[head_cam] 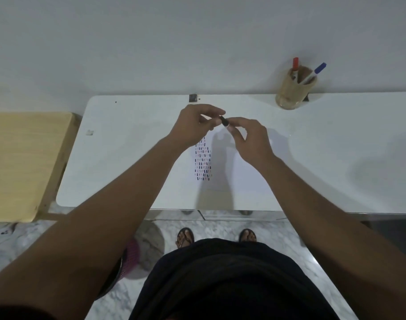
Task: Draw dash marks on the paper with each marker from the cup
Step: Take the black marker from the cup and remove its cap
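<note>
A white sheet of paper [239,172] lies on the white table [335,146], with several short columns of red, blue and dark dash marks [203,161] near its left side. Above the paper, my left hand [195,124] and my right hand [248,139] meet on a black-capped marker [224,121]. Left fingers pinch the black cap end; right fingers hold the white barrel, mostly hidden. At the table's back right stands a tan cup [294,91] holding a red-capped marker [295,65] and a blue-capped marker [315,72].
A small dark clip [192,98] sits at the table's back edge by the wall. A yellow wooden surface [19,165] adjoins the table on the left. A stool with a pink cushion [132,252] stands on the marble floor beside my feet.
</note>
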